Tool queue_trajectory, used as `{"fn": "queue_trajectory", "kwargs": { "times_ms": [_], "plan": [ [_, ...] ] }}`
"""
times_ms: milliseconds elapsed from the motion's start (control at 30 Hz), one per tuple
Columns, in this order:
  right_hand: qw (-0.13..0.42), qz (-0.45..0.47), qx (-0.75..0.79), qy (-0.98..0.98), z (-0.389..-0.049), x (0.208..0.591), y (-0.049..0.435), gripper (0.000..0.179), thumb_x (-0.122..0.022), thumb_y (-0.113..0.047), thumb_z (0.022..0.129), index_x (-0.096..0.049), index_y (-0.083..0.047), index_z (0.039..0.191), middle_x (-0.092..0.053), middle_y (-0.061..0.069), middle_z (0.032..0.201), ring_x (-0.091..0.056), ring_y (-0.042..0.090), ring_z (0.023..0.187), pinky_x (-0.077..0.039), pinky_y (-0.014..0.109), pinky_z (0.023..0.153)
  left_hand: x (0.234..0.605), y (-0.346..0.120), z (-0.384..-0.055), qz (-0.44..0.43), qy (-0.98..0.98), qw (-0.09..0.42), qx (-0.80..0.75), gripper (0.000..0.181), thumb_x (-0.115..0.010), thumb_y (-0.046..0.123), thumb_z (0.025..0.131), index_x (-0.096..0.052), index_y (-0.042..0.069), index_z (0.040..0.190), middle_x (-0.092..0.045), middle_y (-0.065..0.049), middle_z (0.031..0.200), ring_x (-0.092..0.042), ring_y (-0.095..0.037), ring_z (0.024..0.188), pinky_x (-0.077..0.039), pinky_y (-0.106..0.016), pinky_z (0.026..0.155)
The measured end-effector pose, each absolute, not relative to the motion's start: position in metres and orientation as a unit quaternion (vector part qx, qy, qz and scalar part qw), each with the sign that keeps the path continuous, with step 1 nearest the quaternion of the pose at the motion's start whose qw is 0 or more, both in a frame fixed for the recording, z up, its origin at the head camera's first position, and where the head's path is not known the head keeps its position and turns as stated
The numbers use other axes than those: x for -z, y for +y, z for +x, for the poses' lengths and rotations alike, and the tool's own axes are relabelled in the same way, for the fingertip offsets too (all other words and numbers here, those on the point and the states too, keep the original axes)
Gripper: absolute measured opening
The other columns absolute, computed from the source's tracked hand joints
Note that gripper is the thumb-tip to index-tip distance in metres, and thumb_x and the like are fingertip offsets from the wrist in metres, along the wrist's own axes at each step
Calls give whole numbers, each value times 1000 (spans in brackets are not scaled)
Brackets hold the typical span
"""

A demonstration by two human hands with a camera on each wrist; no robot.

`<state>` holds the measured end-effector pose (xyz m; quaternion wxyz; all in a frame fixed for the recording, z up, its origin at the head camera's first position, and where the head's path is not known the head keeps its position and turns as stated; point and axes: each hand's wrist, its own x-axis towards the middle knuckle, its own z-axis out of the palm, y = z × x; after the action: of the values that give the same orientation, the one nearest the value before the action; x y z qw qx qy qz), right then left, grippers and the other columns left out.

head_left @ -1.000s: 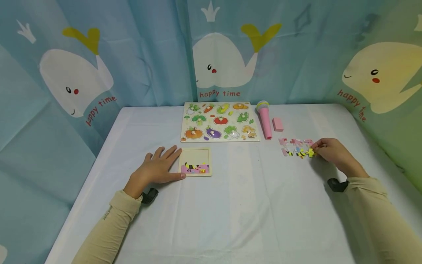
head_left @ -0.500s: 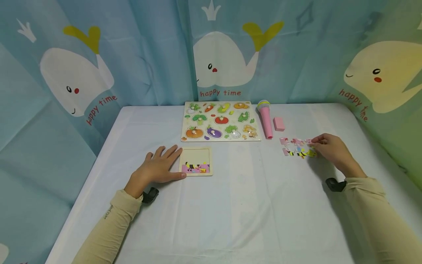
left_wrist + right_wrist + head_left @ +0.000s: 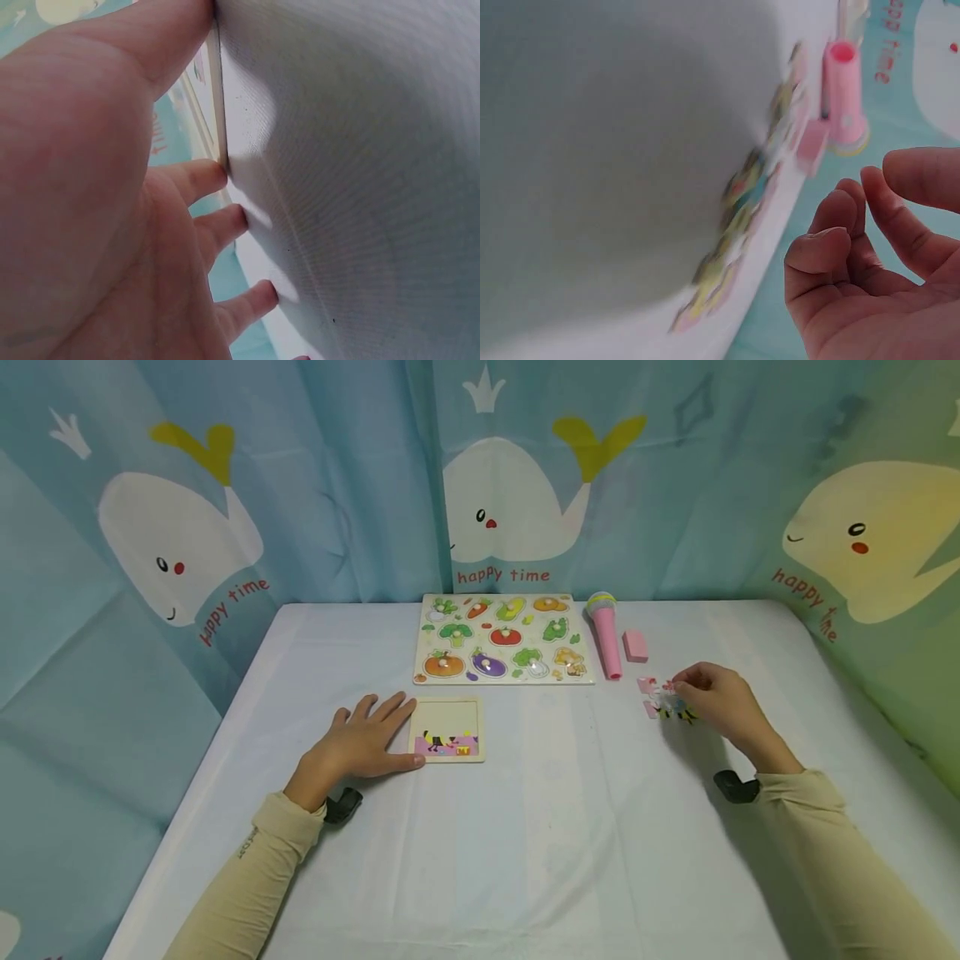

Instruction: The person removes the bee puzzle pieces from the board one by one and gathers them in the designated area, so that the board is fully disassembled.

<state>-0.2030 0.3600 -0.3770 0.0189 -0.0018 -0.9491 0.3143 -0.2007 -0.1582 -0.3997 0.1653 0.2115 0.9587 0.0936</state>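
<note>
My left hand (image 3: 360,745) lies with spread fingers at the left side of a small square puzzle tray (image 3: 446,699). Its thumb touches the lower left corner and the index fingertip the upper left. Along the tray's bottom, fitted puzzle pieces (image 3: 447,745) show a bee on pink; the upper part is bare board. On the right, my right hand (image 3: 723,702) hovers over loose puzzle pieces (image 3: 647,685) in pink, yellow and blue, hiding some. In the right wrist view its fingers are loosely bent, thumb and index finger near each other, with nothing visible between them.
Behind the tray lies a vegetable knob puzzle board (image 3: 504,639). To its right are a pink toy microphone (image 3: 607,639) and a pink block (image 3: 635,646). A whale-print curtain (image 3: 360,485) hangs behind the white-covered table (image 3: 525,860).
My right hand has moved from the right end of the loose pieces up past the pink one, then left over the group. The left hand keeps its place at the tray.
</note>
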Motion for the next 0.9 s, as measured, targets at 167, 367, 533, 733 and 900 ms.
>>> {"fn": "queue_trajectory", "kwargs": {
  "times_ms": [167, 367, 533, 733, 900],
  "plan": [
    [31, 17, -329, -944, -203, 374, 340, 30, -57, -21, 111, -67, 6, 118, -68, 20, 108, -55, 27, 92, -46, 29, 67, 400, -158, -201, 208, 959, 165, -97, 99, -66, 65, 98, -25, 13, 172, -20, -15, 177, -16, -49, 158, -19, -75, 116],
    [28, 40, -331, -942, -203, 372, 316, 29, -59, -23, 110, -68, 3, 117, -69, 16, 104, -56, 26, 89, -48, 31, 68, 400, -159, -201, 209, 959, 168, -89, 101, -65, 67, 98, -24, 13, 172, -19, -14, 177, -16, -48, 158, -20, -74, 116],
    [22, 60, -342, -937, -204, 373, 298, 26, -61, -19, 109, -68, 4, 117, -66, 14, 100, -54, 26, 89, -46, 29, 69, 398, -159, -203, 210, 958, 175, -89, 104, -67, 67, 96, -22, 13, 173, -18, -14, 178, -15, -48, 159, -19, -74, 117],
    [7, 89, -363, -927, -207, 375, 275, 20, -64, -12, 107, -68, 5, 117, -68, 16, 103, -55, 28, 93, -47, 27, 74, 397, -160, -203, 208, 955, 185, -98, 106, -68, 67, 95, -21, 14, 173, -17, -13, 178, -13, -48, 159, -17, -74, 117],
    [-7, 109, -374, -921, -208, 381, 251, 19, -67, -11, 106, -70, 5, 116, -71, 15, 105, -60, 28, 96, -48, 30, 79, 395, -161, -204, 209, 954, 192, -100, 104, -68, 65, 96, -21, 14, 173, -16, -13, 178, -12, -48, 159, -17, -73, 118]
  ]
}}
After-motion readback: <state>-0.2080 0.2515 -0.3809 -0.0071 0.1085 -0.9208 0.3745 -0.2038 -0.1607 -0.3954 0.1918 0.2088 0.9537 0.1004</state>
